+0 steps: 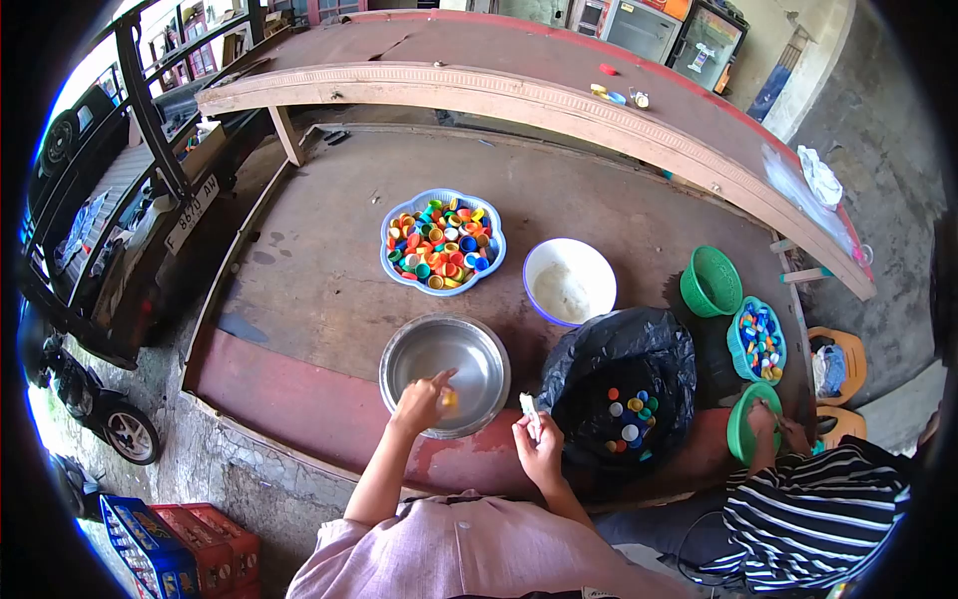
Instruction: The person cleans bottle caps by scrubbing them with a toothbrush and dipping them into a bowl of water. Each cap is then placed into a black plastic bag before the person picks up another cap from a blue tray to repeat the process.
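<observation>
Steel round bowl (469, 349) under left hand (419, 401) pinching yellow cap (449, 399); right hand (541, 449) clamps white sliver (527, 404)

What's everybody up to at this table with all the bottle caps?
A person's left hand holds a yellow cap over the steel bowl, while the right hand pinches a small white piece beside a black bag with caps in it. A co-worker's hand rests in a green bowl.
</observation>
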Demonstrator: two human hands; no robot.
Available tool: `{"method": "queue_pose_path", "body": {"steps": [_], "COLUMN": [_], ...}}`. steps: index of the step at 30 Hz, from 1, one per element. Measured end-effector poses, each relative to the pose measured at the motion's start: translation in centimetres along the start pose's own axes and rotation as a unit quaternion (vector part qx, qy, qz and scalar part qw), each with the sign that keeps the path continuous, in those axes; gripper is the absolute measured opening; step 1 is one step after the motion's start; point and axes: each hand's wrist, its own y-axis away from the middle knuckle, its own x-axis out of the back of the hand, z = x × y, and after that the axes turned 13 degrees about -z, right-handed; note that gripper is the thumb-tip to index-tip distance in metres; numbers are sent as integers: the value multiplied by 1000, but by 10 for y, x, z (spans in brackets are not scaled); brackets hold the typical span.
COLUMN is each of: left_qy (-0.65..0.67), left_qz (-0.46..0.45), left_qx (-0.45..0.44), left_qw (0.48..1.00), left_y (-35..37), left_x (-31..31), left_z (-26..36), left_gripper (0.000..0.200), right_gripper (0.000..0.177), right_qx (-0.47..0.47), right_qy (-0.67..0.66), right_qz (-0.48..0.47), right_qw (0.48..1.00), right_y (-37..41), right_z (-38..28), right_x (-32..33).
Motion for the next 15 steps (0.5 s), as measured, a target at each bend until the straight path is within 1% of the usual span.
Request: {"method": "queue_pose_path", "body": {"steps": [1, 2, 3, 4, 5, 6, 7, 8, 9, 10, 11, 12, 13, 14, 15], "left_qy": [1, 96, 190, 181, 181, 288, 391, 358, 358, 276, 190, 205, 205, 238, 270], "left_qz": [2, 37, 70, 90, 90, 95, 99, 97, 97, 95, 94, 119, 117, 125, 135], "left_qx": [0, -35, -68, -79, -78, -97, -116, -71, -71, -44, -18, -9, -9, -8, -9], "left_qw": [1000, 994, 977, 976, 976, 948, 908, 926, 926, 955, 977, 971, 972, 963, 953], "left_y": [-1, -1, 1, 4, 3, 2, 0, -1, 0, 5, 5, 9, 11, 13, 14], "left_x": [-2, -2, 6, 18, 17, 16, 15, 9, 4, -1, -4, 1, 4, 5, 6], "left_z": [-2, -4, 4, 18, 20, 20, 20, 14, 6, -1, -7, 2, 5, 8, 11], "left_gripper": [67, 68, 68, 69, 69, 70, 71, 71, 71, 70, 69, 73, 73, 75, 77], "right_gripper": [14, 15, 15, 15, 15, 16, 17, 17, 17, 18, 18, 19, 21, 19, 19], "right_qx": [2, -1, -6, -9, -9, -15, -21, -20, -46, -73, -71, -105, -143, -192, -192], "right_qy": [1, -11, -24, -24, -24, -19, -14, -14, -21, -27, -26, 3, 33, 57, 57], "right_qz": [-1, -1, -2, 1, 1, -5, -9, -9, -18, -27, -26, -43, -60, -98, -98], "right_qw": [1000, 1000, 1000, 1000, 1000, 1000, 1000, 1000, 999, 997, 997, 994, 987, 975, 975], "right_y": [1, 0, -1, -1, 0, 0, 0, 0, 0, 2, 1, 1, 4, 9, 9], "right_z": [-1, -2, -3, -2, -1, -2, -2, -3, -5, -5, -4, -3, -2, 7, 6], "right_x": [1, 2, 2, 1, 1, 2, 2, 2, 0, 0, 1, 0, -1, -2, -3]}}
